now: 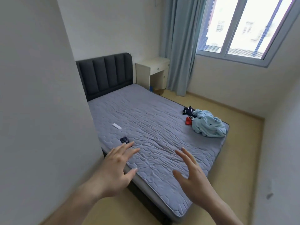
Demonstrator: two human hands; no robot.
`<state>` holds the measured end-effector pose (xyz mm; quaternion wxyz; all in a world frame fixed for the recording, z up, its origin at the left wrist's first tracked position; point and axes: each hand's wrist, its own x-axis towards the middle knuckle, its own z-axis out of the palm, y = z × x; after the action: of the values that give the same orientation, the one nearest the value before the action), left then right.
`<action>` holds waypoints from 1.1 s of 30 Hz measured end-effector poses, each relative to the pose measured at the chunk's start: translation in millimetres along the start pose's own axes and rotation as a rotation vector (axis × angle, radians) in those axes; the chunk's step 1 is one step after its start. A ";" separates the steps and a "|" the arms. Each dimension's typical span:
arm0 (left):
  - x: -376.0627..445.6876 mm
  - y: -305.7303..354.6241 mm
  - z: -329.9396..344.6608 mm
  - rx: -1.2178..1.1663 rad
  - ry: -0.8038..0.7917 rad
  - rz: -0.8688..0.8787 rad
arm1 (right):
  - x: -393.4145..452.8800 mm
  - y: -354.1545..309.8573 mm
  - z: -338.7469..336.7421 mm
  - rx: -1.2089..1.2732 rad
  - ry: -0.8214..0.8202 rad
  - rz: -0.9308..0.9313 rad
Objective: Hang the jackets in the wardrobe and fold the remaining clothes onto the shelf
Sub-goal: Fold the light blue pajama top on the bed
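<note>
A crumpled light blue garment (209, 125) with small dark prints lies at the bed's far right corner. Beside it are a dark navy piece of clothing (188, 110) and a small red one (188, 120). My left hand (116, 166) is stretched out over the near corner of the grey quilted mattress (154, 120), fingers spread and holding nothing. My right hand (193, 174) hovers beside it, fingers straight, also empty. Both hands are far from the clothes. No wardrobe is in view.
A white remote (117, 126) and a small dark packet (124, 140) lie on the mattress near the left wall. A dark padded headboard (105, 73), a cream desk (152, 70) and blue curtains (180, 46) stand at the back. Bare floor runs along the bed's right side.
</note>
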<state>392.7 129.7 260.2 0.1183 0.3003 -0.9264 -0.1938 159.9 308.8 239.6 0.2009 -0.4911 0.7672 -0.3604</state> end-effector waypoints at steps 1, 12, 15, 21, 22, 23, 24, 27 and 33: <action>20.6 1.4 5.8 -0.004 -0.008 0.011 | 9.1 10.4 -8.5 -0.003 0.011 0.012; 253.2 46.0 79.3 -0.090 -0.154 0.178 | 90.1 109.5 -121.2 -0.099 0.219 0.218; 304.0 79.0 98.7 -0.088 -0.197 0.242 | 100.2 135.4 -151.2 -0.080 0.276 0.293; 392.7 136.0 141.9 -0.102 -0.261 0.332 | 129.8 195.7 -204.7 -0.052 0.320 0.375; 407.1 144.2 150.1 -0.106 -0.263 0.334 | 137.2 208.1 -213.9 -0.044 0.317 0.382; 421.2 152.1 158.8 -0.112 -0.263 0.332 | 145.7 220.8 -223.0 -0.037 0.310 0.383; 434.8 159.5 167.6 -0.119 -0.260 0.326 | 155.0 234.1 -232.7 -0.031 0.298 0.380; 472.8 181.4 195.6 -0.134 -0.244 0.279 | 186.1 279.3 -264.6 -0.012 0.248 0.369; 538.3 231.0 237.9 -0.171 -0.207 0.089 | 255.5 371.7 -344.6 -0.036 0.091 0.321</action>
<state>-231.2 45.9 201.6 0.0557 0.2262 -0.9262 -0.2965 -406.2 297.7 199.6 0.2119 -0.3488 0.8505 -0.3318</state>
